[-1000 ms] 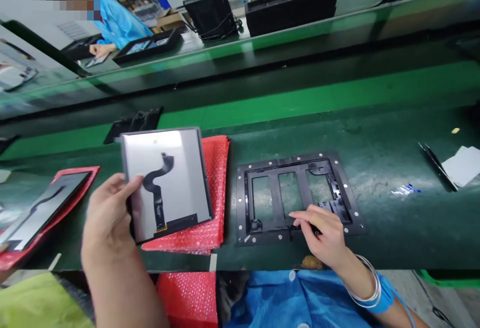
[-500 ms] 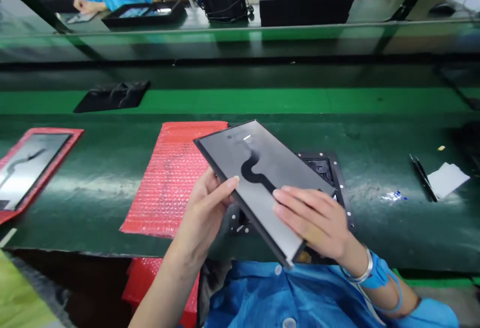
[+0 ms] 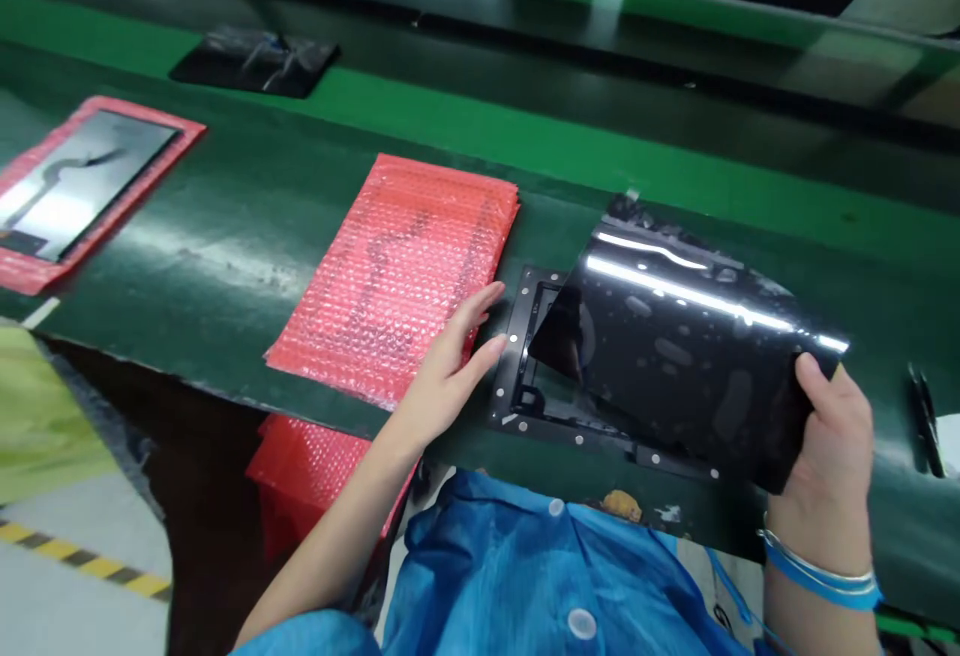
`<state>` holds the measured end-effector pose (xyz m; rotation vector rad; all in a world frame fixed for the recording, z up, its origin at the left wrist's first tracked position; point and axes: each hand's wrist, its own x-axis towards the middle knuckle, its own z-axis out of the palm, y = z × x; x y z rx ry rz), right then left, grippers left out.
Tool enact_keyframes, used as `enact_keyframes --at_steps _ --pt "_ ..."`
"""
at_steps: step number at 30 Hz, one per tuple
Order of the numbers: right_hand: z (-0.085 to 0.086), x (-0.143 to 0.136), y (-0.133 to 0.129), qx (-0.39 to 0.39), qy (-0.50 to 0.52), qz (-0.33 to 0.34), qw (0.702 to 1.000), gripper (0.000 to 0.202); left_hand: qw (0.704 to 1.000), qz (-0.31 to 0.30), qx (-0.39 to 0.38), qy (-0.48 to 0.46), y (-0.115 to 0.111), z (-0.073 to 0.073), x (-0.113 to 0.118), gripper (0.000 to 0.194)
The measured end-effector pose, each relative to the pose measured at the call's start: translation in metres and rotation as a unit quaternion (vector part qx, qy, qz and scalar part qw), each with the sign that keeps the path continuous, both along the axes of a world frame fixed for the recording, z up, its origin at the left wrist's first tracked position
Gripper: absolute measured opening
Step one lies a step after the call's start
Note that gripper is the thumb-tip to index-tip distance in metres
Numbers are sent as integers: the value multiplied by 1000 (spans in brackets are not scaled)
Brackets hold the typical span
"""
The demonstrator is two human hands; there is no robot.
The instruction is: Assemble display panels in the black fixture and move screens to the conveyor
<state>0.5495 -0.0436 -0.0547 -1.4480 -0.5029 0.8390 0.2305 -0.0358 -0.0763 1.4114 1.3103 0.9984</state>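
Observation:
My right hand (image 3: 832,426) grips the right edge of a glossy black panel (image 3: 675,346), its shiny film-covered face up and tilted. The panel hangs over a black frame (image 3: 512,366) with light round dots along its border, hiding much of it. Nothing is in my left hand (image 3: 457,361); its fingers are apart, beside the left edge of the frame. Red bubble-wrap sleeves (image 3: 390,276) lie stacked just left of that hand.
At the far left, a grey-backed panel (image 3: 82,176) rests on red wrap. A black sheet (image 3: 255,61) lies farther back. Tweezers (image 3: 926,421) are at the right on the green table (image 3: 225,266). More red sleeves (image 3: 315,466) sit below the table edge.
The panel has turned from its grey back to its glossy black face and moved right in my right hand. My left hand has let go of it. The view has shifted downward.

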Motion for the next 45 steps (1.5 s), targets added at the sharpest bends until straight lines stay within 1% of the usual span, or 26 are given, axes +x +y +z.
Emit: enact_keyframes --at_steps 3,6,11,18,26,32,38,45 --pt "-3 -1 -1 -56 -7 40 998 40 996 -64 -15 63 -3 3 3 63" --pt "-5 0 1 -86 -35 63 994 38 990 -107 -18 90 -4 -3 9 70" --pt "-6 1 2 -114 -71 95 986 34 985 -124 38 116 -7 -20 10 70" --pt "-5 0 3 -132 -107 113 979 35 971 -154 85 164 -5 -30 4 70" --pt "-6 -2 4 -126 -130 117 976 36 962 -148 113 199 -5 -38 7 64" --pt "-6 0 5 -132 -139 112 975 37 961 -145 125 200 -6 -38 7 59" --pt "1 -4 7 -131 -143 129 973 38 957 -139 157 200 -4 -42 8 44" --pt "2 -2 8 -141 -154 129 969 37 953 -138 150 224 -6 -39 12 43"
